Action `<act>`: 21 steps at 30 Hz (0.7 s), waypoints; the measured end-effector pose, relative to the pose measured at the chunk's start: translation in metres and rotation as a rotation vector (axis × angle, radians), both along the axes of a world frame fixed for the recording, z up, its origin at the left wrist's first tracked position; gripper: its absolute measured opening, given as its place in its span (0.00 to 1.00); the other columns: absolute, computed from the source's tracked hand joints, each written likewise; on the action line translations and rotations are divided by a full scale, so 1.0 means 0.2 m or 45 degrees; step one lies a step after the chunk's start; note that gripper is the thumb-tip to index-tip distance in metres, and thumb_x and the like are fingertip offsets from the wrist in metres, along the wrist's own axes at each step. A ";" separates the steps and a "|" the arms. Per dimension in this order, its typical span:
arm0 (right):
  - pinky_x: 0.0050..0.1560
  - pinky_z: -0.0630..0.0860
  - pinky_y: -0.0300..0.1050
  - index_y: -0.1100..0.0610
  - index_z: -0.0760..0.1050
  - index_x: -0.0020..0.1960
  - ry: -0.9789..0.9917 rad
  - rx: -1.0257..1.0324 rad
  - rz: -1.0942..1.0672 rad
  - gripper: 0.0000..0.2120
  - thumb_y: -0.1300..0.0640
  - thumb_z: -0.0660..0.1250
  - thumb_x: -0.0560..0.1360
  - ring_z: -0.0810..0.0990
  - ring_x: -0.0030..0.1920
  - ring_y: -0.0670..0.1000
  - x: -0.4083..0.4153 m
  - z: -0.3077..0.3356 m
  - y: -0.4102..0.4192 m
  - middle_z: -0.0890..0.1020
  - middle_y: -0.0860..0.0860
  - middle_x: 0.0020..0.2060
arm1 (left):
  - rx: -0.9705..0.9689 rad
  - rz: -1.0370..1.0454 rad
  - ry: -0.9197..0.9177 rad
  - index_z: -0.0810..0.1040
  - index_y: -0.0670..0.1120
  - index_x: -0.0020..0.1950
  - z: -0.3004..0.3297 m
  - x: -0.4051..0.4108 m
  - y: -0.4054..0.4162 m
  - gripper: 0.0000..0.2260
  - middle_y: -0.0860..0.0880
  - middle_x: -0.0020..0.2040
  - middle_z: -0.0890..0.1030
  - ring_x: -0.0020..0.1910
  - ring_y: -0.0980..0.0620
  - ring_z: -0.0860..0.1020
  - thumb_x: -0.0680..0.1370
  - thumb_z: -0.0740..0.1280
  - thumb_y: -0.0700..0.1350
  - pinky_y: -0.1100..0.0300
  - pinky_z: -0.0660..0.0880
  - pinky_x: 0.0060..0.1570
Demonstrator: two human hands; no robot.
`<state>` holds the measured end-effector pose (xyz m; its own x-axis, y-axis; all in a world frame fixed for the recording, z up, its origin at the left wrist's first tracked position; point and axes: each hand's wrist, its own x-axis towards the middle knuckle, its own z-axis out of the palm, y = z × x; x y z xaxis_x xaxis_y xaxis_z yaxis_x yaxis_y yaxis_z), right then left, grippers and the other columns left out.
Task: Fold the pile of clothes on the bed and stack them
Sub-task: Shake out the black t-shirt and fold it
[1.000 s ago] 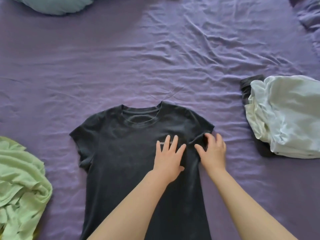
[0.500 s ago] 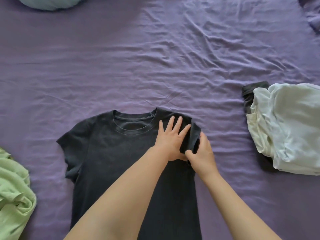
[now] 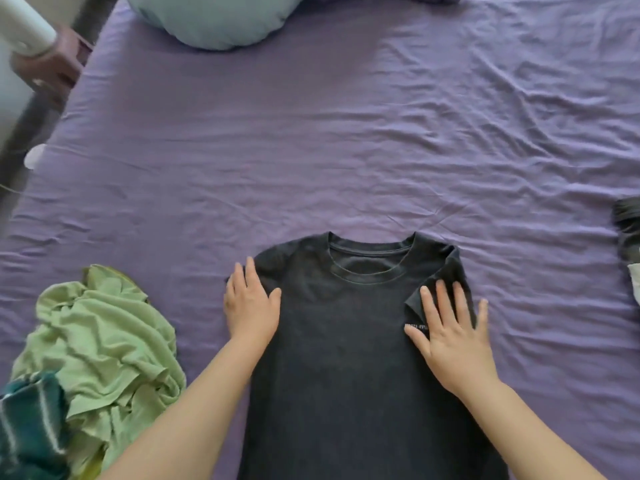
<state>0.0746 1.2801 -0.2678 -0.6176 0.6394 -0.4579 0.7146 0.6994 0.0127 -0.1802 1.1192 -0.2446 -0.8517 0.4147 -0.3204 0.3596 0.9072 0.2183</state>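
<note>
A dark grey T-shirt (image 3: 349, 341) lies flat on the purple bed sheet (image 3: 311, 150), collar away from me. Its right sleeve is folded inward over the chest. My right hand (image 3: 450, 330) lies flat with spread fingers on that folded sleeve. At the shirt's left shoulder, my left hand (image 3: 251, 303) rests flat over the left sleeve area, fingers straight. The left sleeve itself is hidden under that hand.
A crumpled light green garment (image 3: 104, 337) lies to the left, with a dark teal striped cloth (image 3: 27, 431) beside it. A pale blue pillow (image 3: 214, 19) sits at the far side. Dark and white folded clothes (image 3: 628, 233) show at the right edge. The bed's left edge (image 3: 38, 157) meets a nightstand.
The right sleeve has been folded in and my right hand now presses it flat. My left hand moved from the chest to the left shoulder. The camera view shifted left.
</note>
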 end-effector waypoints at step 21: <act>0.72 0.42 0.66 0.50 0.40 0.78 0.120 -0.137 0.115 0.34 0.38 0.50 0.79 0.35 0.76 0.59 -0.81 0.04 -0.62 0.39 0.56 0.77 | 0.332 0.022 -0.382 0.67 0.45 0.50 0.10 -0.32 -0.18 0.09 0.44 0.47 0.78 0.50 0.41 0.77 0.79 0.63 0.48 0.54 0.69 0.43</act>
<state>-0.0877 1.1565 -0.2595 -0.7138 0.5294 -0.4585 0.6431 0.7547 -0.1299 -0.2435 1.0828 -0.2251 -0.7438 0.5014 -0.4420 0.2298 0.8128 0.5352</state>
